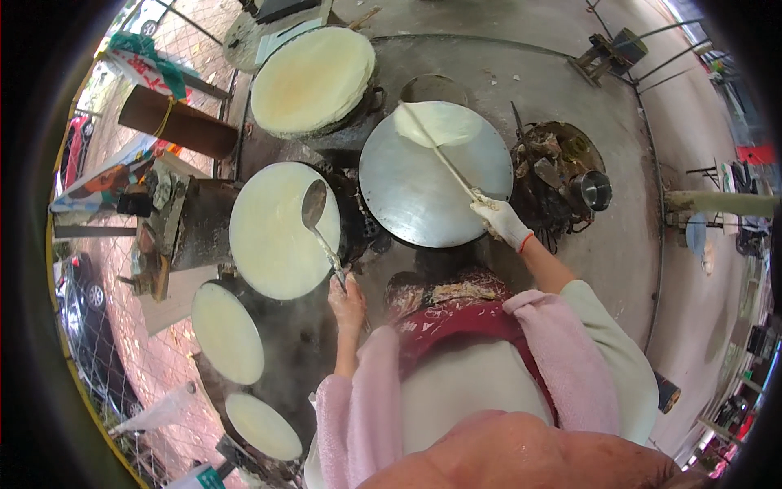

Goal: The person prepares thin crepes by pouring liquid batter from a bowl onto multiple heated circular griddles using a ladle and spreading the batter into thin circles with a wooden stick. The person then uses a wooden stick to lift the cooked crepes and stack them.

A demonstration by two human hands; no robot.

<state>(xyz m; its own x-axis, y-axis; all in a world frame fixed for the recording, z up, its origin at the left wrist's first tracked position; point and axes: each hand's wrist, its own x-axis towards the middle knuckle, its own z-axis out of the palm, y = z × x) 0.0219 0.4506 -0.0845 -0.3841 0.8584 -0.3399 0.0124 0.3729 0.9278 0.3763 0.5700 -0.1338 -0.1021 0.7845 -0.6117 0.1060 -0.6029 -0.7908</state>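
My right hand (500,220), in a white glove smeared with batter, grips the handle of a long thin tool (441,158). The tool's far end lies at a pool of pale batter (449,124) near the far rim of a round metal griddle (427,189). My bare left hand (346,299) is closed around the handle of a metal ladle (314,203). The ladle's bowl hangs over a second griddle, left of the first, covered by a pale round crepe (278,244). Whether the bowl touches the crepe cannot be told.
A stack of round crepes (313,82) stands at the upper left. Two more covered griddles (227,333) (264,426) lie at the lower left. Right of the bare griddle is a basin of debris (553,153) with a metal pot (594,191). A wire fence borders the left side.
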